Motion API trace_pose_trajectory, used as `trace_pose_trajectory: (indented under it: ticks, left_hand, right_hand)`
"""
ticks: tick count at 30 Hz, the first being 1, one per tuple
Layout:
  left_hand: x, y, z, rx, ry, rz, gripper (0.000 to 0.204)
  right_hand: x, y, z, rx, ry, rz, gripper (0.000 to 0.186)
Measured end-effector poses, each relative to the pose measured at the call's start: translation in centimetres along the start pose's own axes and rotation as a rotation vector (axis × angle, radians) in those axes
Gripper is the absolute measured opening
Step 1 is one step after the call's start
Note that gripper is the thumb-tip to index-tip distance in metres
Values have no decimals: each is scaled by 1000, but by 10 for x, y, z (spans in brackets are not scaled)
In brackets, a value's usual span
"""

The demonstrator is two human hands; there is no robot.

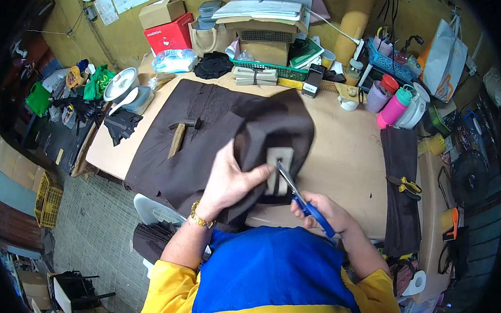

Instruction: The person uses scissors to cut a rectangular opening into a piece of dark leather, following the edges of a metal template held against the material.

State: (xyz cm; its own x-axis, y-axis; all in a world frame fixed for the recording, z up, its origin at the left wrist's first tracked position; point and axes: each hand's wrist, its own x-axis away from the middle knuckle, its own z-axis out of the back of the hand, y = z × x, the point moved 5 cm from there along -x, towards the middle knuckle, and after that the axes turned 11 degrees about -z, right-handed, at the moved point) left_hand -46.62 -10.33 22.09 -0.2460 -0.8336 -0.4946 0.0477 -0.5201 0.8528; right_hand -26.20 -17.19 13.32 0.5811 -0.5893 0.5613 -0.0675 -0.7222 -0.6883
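The work in hand centres on a dark brown cloth (pixel 207 137), spread over the left and middle of the table (pixel 347 163), its near right portion raised and bunched in front of the person. A beige patch (pixel 286 156) lies against this raised portion, with a dark slot or strip visible along its middle; blur prevents closer identification. The left hand (pixel 233 180) grips the cloth beside the patch, thumb extended to the patch's left edge, fingers partly hidden by the fold. The right hand (pixel 324 209) is closed around the blue handles of the scissors (pixel 310 211), whose blade tips are at the patch, near the upper end of the dark slot. Assessment of progress: the patch is in place against the cloth and the scissors are applied, so trimming or cutting appears to be under way at this spot. No completed cut can be confirmed, and whether the blades are parted cannot be told. The remainder of this cut is judged outstanding. The hammer (pixel 178 139) rests unattended on the cloth, left of the hands. A banded beige stack (pixel 255 76) sits beyond the cloth; whether its pieces match the patch cannot be determined.
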Motion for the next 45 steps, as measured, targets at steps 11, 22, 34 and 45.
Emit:
trace_pose_trajectory:
  ticks: [11, 22, 34, 45]
  left_hand:
    - [28, -23, -64, -324, -123, -162, 37]
    - [21, -116, -40, 1196, 244, 765, 46]
    - [-42, -16, -33, 856, -129, 311, 22]
    - [-4, -30, -58, 1225, -133, 482, 30]
  right_hand:
    - [6, -86, -35, 465, 735, 961, 22]
    - [-42, -52, -135, 1399, 22, 689, 23]
    - [42, -60, -107, 1130, 333, 1064, 34]
    - [0, -67, 0, 151, 527, 807, 39]
